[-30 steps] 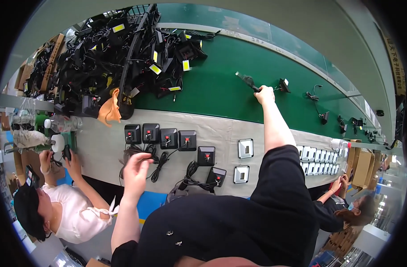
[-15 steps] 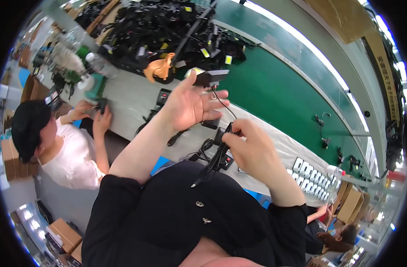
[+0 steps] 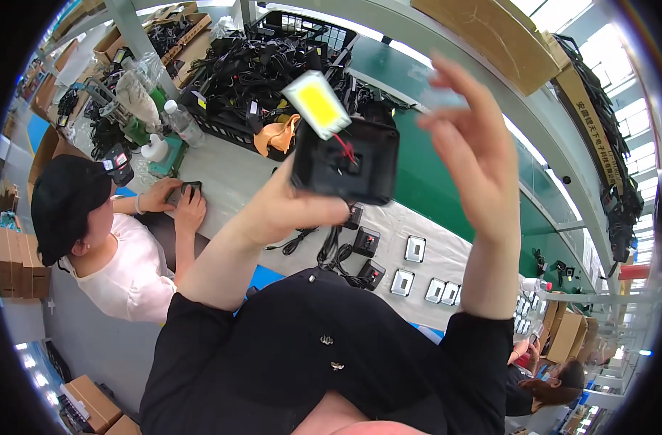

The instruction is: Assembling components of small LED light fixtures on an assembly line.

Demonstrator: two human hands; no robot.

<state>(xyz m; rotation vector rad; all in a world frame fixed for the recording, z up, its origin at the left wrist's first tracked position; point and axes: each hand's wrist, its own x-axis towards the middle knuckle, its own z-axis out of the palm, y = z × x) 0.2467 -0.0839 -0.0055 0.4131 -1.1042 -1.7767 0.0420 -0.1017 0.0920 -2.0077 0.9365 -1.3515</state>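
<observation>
My left hand point(image 3: 276, 206) grips a square black lamp housing point(image 3: 371, 170), thumb along its near edge and its open side facing up. Red wires come out of the housing to an LED panel point(image 3: 318, 105), white with a yellow middle, tilted at its far left edge. A black cable point(image 3: 329, 243) shows below the housing. My right hand point(image 3: 476, 145) is raised to the right, apart from the lamp, fingers spread and somewhat blurred, nothing seen in it. On the bench near my body lie two black housings with red wires: one farther point(image 3: 367, 241), one nearer point(image 3: 372, 273).
A black crate point(image 3: 222, 130) heaped with black cabled parts stands at the far left, an orange cloth point(image 3: 276, 135) by it. Several framed lamp panels point(image 3: 415, 249) lie on the pale bench to the right. A co-worker point(image 3: 121, 246) sits at left, handling a dark part.
The lamp in my left hand has turned to show its open side and come closer. My right hand has let go of the bundled cable and moved up and right.
</observation>
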